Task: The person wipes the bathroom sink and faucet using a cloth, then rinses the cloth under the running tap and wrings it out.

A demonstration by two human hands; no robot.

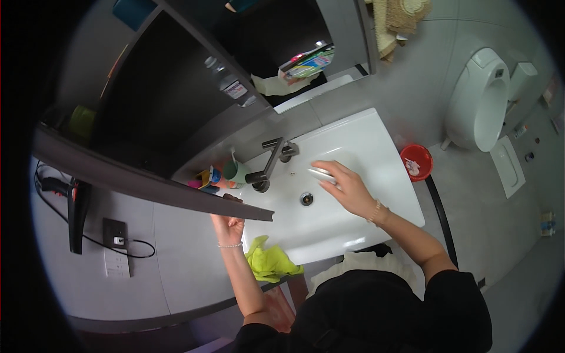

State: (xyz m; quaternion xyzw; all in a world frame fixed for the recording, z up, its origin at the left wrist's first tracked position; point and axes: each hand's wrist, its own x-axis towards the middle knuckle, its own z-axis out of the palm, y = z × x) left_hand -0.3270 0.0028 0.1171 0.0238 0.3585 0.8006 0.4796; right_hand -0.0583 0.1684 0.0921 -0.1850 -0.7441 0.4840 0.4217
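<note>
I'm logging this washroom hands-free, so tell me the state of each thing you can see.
Right hand: gripping a white object.
Left hand: partly hidden; grip unclear.
Faucet: no running water visible.
White sink: no pooled water visible.
Yellow-green cloth: crumpled.
Red bin: open, white waste inside.
White charger: plugged in.
Bottle: fill level unclear.

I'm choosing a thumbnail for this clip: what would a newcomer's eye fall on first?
Probably the large white sink at the centre, with the right hand holding a small white object above it. Next, the bright yellow-green cloth at its near left corner, then the red bin to its right.
</note>
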